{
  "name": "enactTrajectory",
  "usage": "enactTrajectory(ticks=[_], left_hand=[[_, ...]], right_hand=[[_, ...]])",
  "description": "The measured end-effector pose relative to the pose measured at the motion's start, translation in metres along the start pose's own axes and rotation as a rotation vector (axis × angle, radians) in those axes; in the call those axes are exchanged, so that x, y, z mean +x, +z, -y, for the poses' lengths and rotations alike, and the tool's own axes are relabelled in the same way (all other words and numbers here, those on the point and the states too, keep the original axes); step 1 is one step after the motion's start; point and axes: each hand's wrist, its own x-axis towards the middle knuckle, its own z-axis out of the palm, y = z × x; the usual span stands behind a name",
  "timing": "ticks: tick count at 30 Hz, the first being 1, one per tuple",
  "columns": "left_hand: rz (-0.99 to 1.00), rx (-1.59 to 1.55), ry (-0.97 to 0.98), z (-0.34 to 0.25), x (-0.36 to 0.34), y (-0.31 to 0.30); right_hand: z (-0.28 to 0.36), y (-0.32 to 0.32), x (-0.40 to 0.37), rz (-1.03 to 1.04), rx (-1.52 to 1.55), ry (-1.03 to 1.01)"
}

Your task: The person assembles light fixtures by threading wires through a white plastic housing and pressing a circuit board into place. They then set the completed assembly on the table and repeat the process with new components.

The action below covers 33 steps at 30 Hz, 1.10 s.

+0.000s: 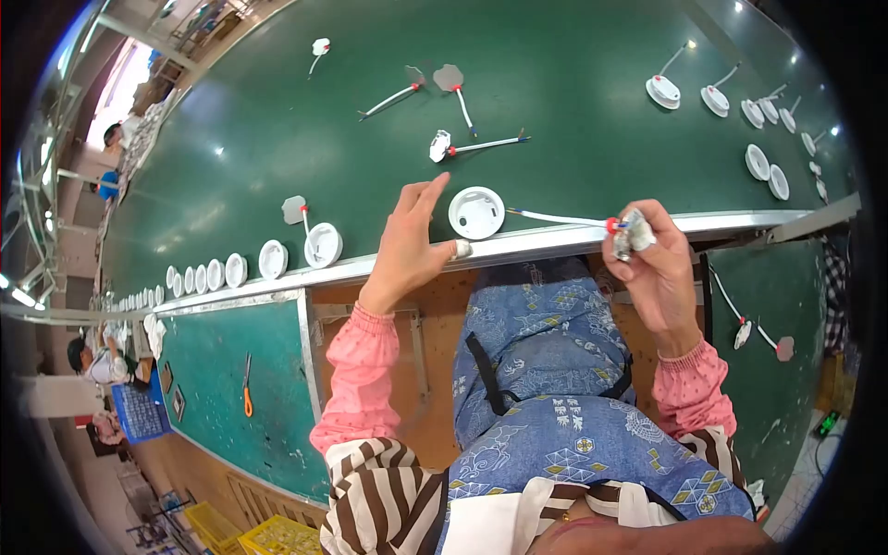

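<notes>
A wired component [636, 235] sits pinched in the fingers of a worker's right hand [659, 268], over the near edge of a green worktable [573, 111]. Its white cable [560, 218] reaches left from the grip, the bare-wire tip just right of a round white housing [477, 214]. The housing lies between the hands on the near edge, open side up. The left hand [412, 242] is held wide just left of it, fingers apart and pointing far, the white-wrapped thumb tip by the rim; whether they touch cannot be told.

Beyond the housing lies a second wired part [440, 146], its cable to the right, and farther off two grey plates [449, 78] with cables. To the left, a row of white housings [273, 260] lines the near edge, another grey plate [294, 210] just beyond it. More housings, some with cables [663, 92], stand at far right. Orange-handled scissors [247, 393] lie on a green surface [213, 370] at near left; another person [97, 361] is well away at left.
</notes>
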Motion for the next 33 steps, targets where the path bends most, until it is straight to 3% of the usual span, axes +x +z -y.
enactTrajectory(ticks=[1,2,6,12,20,23,27,33], left_hand=[[0.011,0.016,0.125,0.007,0.006,0.004],[0.101,-0.051,0.101,0.008,0.01,0.011],[0.104,-0.09,0.009,-0.004,0.015,0.026],[-0.02,-0.169,0.109,-0.023,0.002,0.026],[0.042,-0.136,0.245,-0.047,-0.002,0.013],[0.063,-0.121,0.285,-0.062,-0.005,0.009],[0.037,-0.203,0.225,-0.084,-0.016,0.011],[-0.006,-0.156,0.246,-0.103,-0.034,0.013]], right_hand=[[-0.005,0.004,0.003,0.012,-0.03,0.0],[-0.01,0.007,0.007,0.024,-0.061,0.0],[-0.017,0.024,0.016,0.048,-0.226,0.039],[-0.023,0.033,0.021,0.132,-0.434,0.03],[-0.016,0.04,0.013,0.181,-0.687,-0.015],[-0.03,0.037,0.012,0.201,-0.961,-0.319],[-0.035,0.046,0.01,0.101,-1.194,-0.507],[-0.037,0.051,-0.003,0.131,-1.234,-0.516]])
